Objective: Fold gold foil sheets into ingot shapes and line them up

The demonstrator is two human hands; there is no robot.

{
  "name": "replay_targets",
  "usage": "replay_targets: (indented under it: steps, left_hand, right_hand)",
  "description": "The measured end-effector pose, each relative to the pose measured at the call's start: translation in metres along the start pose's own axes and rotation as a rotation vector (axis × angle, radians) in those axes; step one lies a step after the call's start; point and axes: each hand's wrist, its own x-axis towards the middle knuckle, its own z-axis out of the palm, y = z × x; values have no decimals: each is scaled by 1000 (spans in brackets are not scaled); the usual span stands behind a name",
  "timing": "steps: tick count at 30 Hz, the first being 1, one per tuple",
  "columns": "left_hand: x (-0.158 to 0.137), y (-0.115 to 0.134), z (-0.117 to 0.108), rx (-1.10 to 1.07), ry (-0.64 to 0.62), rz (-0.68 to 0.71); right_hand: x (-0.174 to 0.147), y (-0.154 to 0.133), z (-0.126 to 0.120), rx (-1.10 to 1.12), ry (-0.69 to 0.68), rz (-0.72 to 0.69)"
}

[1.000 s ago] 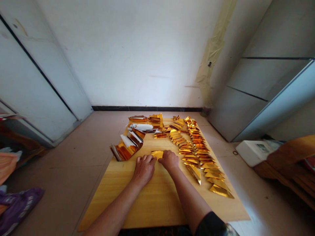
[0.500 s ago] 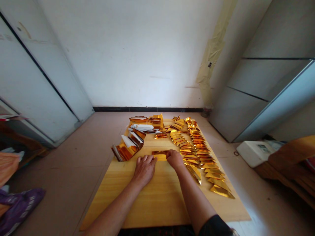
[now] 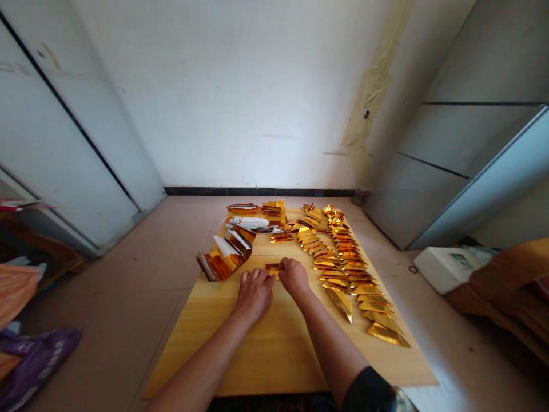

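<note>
A small piece of gold foil paper [image 3: 273, 267] lies on the wooden board between my hands, mostly covered by them. My left hand [image 3: 255, 293] has its fingers bent together, the tips gripping the paper's left end. My right hand [image 3: 294, 276] is curled closed on the paper's right part, close to the left fingertips. Long rows of folded gold foil pieces [image 3: 338, 269] overlap to the right. Stacks of unfolded foil sheets [image 3: 225, 254], with white paper among them, stand at the left.
The wooden board [image 3: 266, 360] has a white bundle [image 3: 249, 222] near its far side. Beyond is a white wall [image 3: 240, 103] with a dark skirting. A grey refrigerator [image 3: 454, 149] stands right, near a white box [image 3: 437, 272]. A purple bag [image 3: 38, 366] lies at left.
My right hand has slid left along the foil paper toward my left hand, and less of the paper shows. My left hand stays nearly in place.
</note>
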Motion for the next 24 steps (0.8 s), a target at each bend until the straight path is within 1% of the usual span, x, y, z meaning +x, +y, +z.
replay_targets:
  steps: [2,5,7,9,12,15,19,24]
  left_hand:
    - [5,0,0,-46,-9,-59]
    - [15,0,1,-107,-16,-223]
    - [21,2,2,-125,1,-327]
    - [24,3,4,-132,32,-385]
    - [25,4,5,-127,62,-437]
    - [25,4,7,-126,53,-479]
    - [25,2,8,-114,38,-488]
    - [22,-4,10,-94,49,-481]
  right_hand:
    - [4,-2,4,6,-27,49]
    - [8,-1,9,14,-36,95]
    - [10,0,10,26,-41,105]
    - [11,1,10,41,-46,114]
    - [12,3,11,62,-32,122]
    - [13,7,15,77,1,112]
    - [12,18,16,95,27,99]
    - [10,32,13,100,58,102]
